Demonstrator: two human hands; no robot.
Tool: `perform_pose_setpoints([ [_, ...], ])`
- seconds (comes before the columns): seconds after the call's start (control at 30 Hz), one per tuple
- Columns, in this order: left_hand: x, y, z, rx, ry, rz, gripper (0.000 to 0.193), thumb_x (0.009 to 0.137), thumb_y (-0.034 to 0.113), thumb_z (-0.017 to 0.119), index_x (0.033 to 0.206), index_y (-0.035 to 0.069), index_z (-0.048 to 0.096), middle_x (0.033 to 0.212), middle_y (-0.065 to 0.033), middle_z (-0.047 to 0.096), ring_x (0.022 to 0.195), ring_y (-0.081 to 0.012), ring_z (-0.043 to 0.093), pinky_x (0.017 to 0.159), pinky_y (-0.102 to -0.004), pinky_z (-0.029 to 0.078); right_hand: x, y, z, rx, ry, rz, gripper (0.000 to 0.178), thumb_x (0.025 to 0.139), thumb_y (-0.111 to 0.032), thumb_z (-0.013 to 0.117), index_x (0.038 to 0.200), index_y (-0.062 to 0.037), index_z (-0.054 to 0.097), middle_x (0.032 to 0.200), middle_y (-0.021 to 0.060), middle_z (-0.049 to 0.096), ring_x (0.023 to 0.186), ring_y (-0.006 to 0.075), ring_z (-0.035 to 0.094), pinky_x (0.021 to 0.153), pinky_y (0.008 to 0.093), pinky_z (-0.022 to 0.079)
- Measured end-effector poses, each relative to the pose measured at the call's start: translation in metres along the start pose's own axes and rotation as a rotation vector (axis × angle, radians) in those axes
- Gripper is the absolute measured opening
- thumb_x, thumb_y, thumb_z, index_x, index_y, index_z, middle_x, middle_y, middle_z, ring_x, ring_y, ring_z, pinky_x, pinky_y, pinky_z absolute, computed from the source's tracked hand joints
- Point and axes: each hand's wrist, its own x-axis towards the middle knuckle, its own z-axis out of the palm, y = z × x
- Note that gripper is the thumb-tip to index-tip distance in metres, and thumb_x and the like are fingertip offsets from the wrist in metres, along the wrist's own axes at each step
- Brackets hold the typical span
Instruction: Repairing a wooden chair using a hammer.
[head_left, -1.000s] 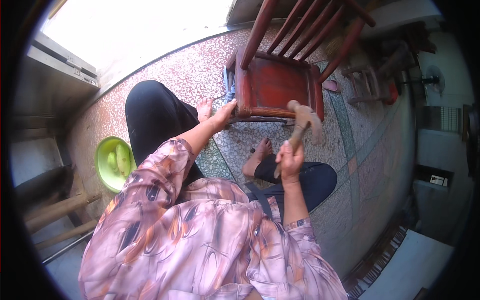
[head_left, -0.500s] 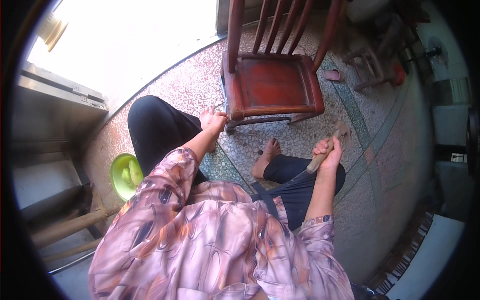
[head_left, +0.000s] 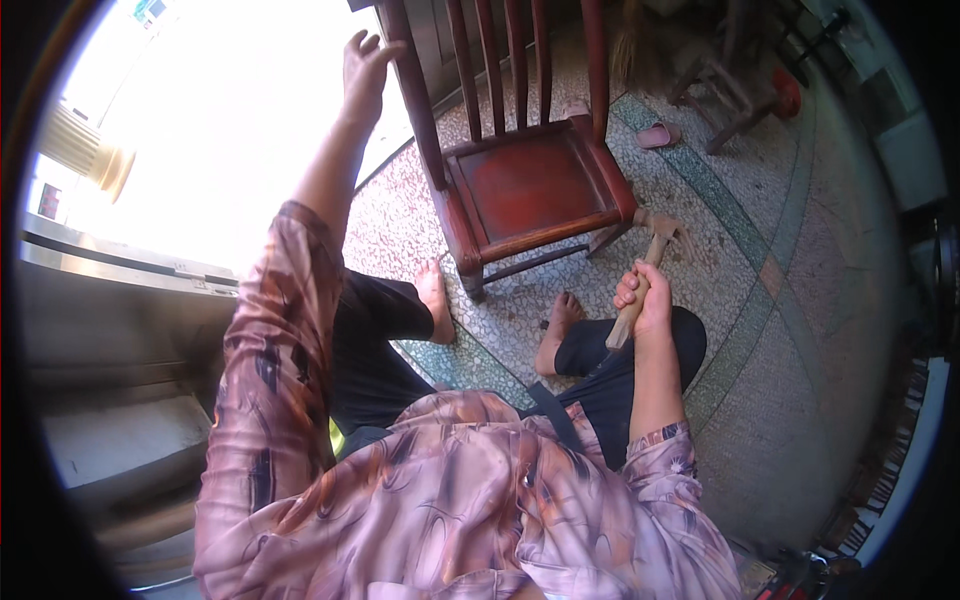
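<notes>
Speckled terrazzo floor, crossed by green and tan inlaid bands, fills the view, with glaring daylight pouring in at ten o'clock past a metal threshold. At twelve o'clock stands a small red wooden chair, its slatted back rising toward the top edge and its seat facing the seated person, whose bare feet rest on the floor just in front of its front rail. The right hand, at three o'clock from the centre, has its fingers wrapped tight around the wooden handle of a hammer; the grip sits low on the handle, likely for swing and leverage, and the metal head points up and away, just beside the chair's front right leg but apart from it. The left hand, raised at eleven o'clock on an outstretched arm, has its fingers loosely spread and sits beside the chair's left back post; whether it touches the post I cannot tell. A pink slipper lies well beyond the chair at one o'clock, near other dim furniture legs.
</notes>
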Motion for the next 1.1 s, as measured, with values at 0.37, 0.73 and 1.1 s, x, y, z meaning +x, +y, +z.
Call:
perform_pose_setpoints([
  [0.37, 0.064, -0.014, 0.023, -0.007, 0.093, -0.448, 0.057, 0.069, 0.017, 0.070, 0.113, -0.007, 0.042, 0.094, -0.0172, 0.057, 0.085, -0.0236, 0.058, 0.077, -0.0322, 0.046, 0.004, 0.006, -0.006, 0.003, 0.030, -0.025, 0.017, 0.083, -0.020, 0.055, 0.077, -0.0125, 0.041, 0.059, 0.0010, 0.044, 0.044, 0.0139, 0.042, 0.044, 0.0311, 0.036],
  [0.73, -0.026, 0.020, -0.021, -0.186, -0.072, -0.317, 0.025, 0.079, 0.023, 0.070, 0.091, 0.003, 0.060, 0.077, -0.0036, 0.060, 0.068, -0.0113, 0.055, 0.062, -0.0244, 0.044, 0.010, 0.003, -0.018, 0.060, 0.058, 0.007, 0.018, 0.083, -0.021, 0.056, 0.076, -0.0119, 0.042, 0.058, 0.0009, 0.044, 0.043, 0.0137, 0.041, 0.042, 0.0302, 0.037],
  [1.1, -0.074, 0.039, -0.087, -0.786, -0.270, -0.665, 0.015, 0.076, 0.009, 0.053, 0.090, 0.004, 0.056, 0.077, -0.0076, 0.058, 0.072, -0.0224, 0.055, 0.071, -0.0350, 0.046, 0.007, -0.004, -0.016, 0.101, 0.003, 0.019, 0.019, 0.083, -0.018, 0.056, 0.075, -0.0127, 0.040, 0.059, 0.0009, 0.044, 0.046, 0.0133, 0.042, 0.043, 0.0292, 0.035],
])
